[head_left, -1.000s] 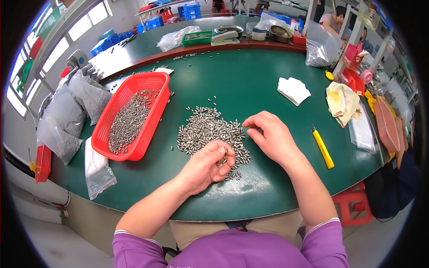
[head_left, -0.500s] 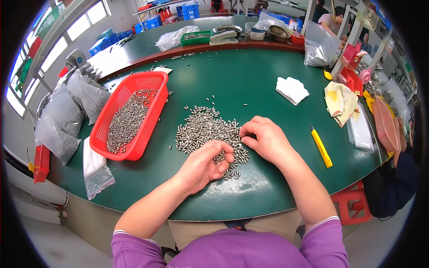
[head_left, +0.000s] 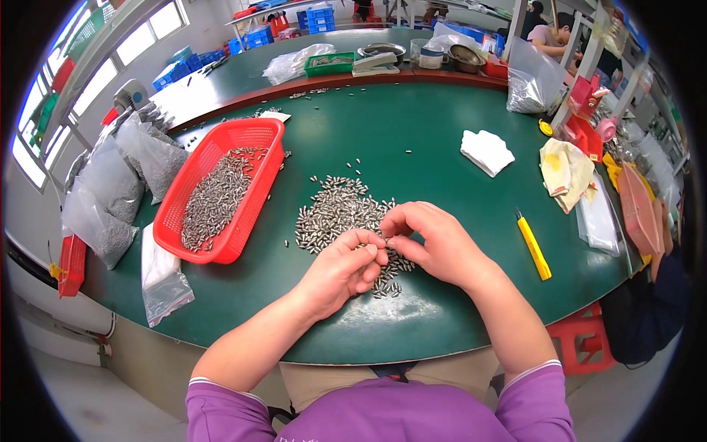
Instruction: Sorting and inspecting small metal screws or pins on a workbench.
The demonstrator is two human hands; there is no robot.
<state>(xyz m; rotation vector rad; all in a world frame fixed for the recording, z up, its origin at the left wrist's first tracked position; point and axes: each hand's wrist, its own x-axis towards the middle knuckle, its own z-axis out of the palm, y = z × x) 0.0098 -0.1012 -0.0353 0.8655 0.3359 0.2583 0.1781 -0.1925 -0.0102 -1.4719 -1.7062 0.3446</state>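
A loose pile of small, silvery, bullet-shaped metal pieces [head_left: 335, 212] lies on the green table in front of me. At the pile's near right side my two hands meet. My left hand [head_left: 345, 269] is closed with its fingers curled and thumb pressed against them; what it holds is hidden. My right hand [head_left: 431, 243] comes in from the right, thumb and forefinger pinched on a small metal piece at the fingertips of my left hand. Left of the pile stands a red perforated basket [head_left: 276, 166], partly filled with the same pieces.
Clear bags of metal pieces [head_left: 110, 184] crowd the left edge, near an empty-looking plastic bag [head_left: 168, 298]. To the right lie a yellow cutter knife [head_left: 533, 247], a white cloth [head_left: 487, 153] and a stained cloth [head_left: 565, 173]. A green tray [head_left: 329, 65] sits at the back. Another person [head_left: 549, 37] works far right.
My right hand has moved left from the pile's edge to the fingertips of my left hand. The left hand keeps its closed pose. The whole view has shifted slightly.
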